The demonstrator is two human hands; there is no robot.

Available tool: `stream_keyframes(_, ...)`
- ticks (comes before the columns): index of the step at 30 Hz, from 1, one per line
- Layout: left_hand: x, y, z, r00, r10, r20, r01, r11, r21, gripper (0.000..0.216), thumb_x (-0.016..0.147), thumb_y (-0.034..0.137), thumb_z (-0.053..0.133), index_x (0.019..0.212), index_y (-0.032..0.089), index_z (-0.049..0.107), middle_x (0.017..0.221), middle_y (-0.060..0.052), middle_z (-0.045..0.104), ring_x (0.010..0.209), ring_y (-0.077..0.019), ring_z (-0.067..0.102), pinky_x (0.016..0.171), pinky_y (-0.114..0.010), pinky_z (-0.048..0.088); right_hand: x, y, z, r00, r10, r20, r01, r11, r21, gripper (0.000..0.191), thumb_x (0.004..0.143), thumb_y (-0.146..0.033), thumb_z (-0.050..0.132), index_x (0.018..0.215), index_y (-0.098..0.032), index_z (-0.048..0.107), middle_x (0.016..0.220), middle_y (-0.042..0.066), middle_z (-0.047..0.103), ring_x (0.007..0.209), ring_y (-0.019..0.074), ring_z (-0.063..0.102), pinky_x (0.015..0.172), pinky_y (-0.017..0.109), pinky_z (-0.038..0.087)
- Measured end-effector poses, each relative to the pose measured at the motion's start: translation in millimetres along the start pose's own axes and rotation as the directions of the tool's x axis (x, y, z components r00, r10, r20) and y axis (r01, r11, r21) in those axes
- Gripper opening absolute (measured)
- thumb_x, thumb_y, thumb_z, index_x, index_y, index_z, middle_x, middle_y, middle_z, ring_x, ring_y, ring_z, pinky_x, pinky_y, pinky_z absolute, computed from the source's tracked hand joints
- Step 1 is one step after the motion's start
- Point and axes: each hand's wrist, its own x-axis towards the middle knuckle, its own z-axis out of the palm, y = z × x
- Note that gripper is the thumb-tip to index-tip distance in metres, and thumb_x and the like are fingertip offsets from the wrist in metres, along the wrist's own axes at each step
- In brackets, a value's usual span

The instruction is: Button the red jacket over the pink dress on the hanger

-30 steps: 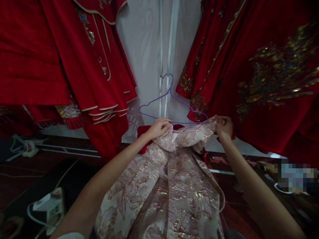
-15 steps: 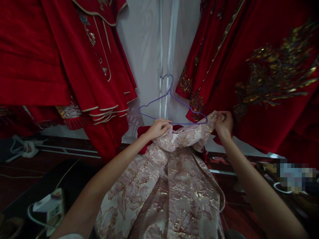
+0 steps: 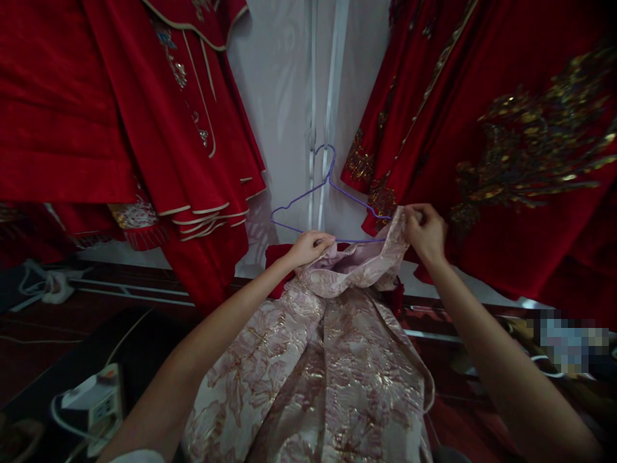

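A pale pink brocade garment (image 3: 332, 360) with gold flower pattern hangs down in front of me. My left hand (image 3: 311, 247) is closed on its top edge together with the bottom bar of a purple wire hanger (image 3: 321, 188). My right hand (image 3: 424, 231) pinches the garment's right upper corner and holds it against the hanger's right end. The hanger's hook points up in front of a white wall.
Red embroidered robes (image 3: 144, 116) hang at the left and red robes with gold embroidery (image 3: 506, 148) at the right. A white power strip with cables (image 3: 96, 402) lies on the dark floor at lower left. A rail (image 3: 135, 292) runs along the wall's base.
My right hand has moved left and up, drawing the garment's right corner over the hanger's right end. My left hand has stayed in place.
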Motion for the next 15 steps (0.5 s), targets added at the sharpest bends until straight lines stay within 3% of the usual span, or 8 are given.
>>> stream_keyframes(5,6,10,12,0.998,-0.054,-0.016,0.053,0.995,-0.081,0.041,0.089,0.045,0.041,0.095,0.016,0.069,0.097,-0.005,0.07,0.089,-0.0173,0.064,0.08,-0.026,0.047,10,-54,23,0.974,-0.13,0.187,0.122,0.991,0.055,0.027,0.086,-0.042,0.045,0.092,-0.022,0.061,0.083,0.007,0.066,0.074,0.0218,0.06,0.069,0.03,0.041)
stream_keyframes(9,10,6,5,0.971,-0.107,-0.213,0.096,0.994,-0.061,0.044,0.089,0.047,0.039,0.085,0.014,0.068,0.08,-0.003,0.068,0.075,-0.0155,0.061,0.069,-0.024,0.044,7,-65,37,0.947,-0.155,0.28,0.139,0.987,0.078,0.023,0.088,-0.04,0.041,0.094,-0.023,0.055,0.085,0.006,0.066,0.074,0.0219,0.061,0.069,0.03,0.04)
stream_keyframes(11,8,-4,-11,0.915,-0.148,-0.375,0.143,0.989,-0.04,0.043,0.088,0.047,0.039,0.085,0.014,0.066,0.076,-0.003,0.066,0.07,-0.0143,0.058,0.064,-0.023,0.042,7,-60,36,0.947,-0.167,0.273,0.145,0.985,0.099,0.023,0.088,-0.042,0.041,0.093,-0.023,0.054,0.085,0.006,0.066,0.075,0.0211,0.061,0.07,0.03,0.04)
stream_keyframes(15,-13,-40,-56,0.746,-0.222,-0.627,0.321,0.946,0.047,0.04,0.088,0.046,0.038,0.084,0.015,0.064,0.073,-0.002,0.063,0.067,-0.0131,0.054,0.062,-0.021,0.039,15,-49,29,0.951,-0.169,0.26,0.138,0.982,0.13,0.027,0.084,-0.048,0.047,0.086,-0.022,0.055,0.082,0.005,0.066,0.074,0.0201,0.059,0.067,0.028,0.04)
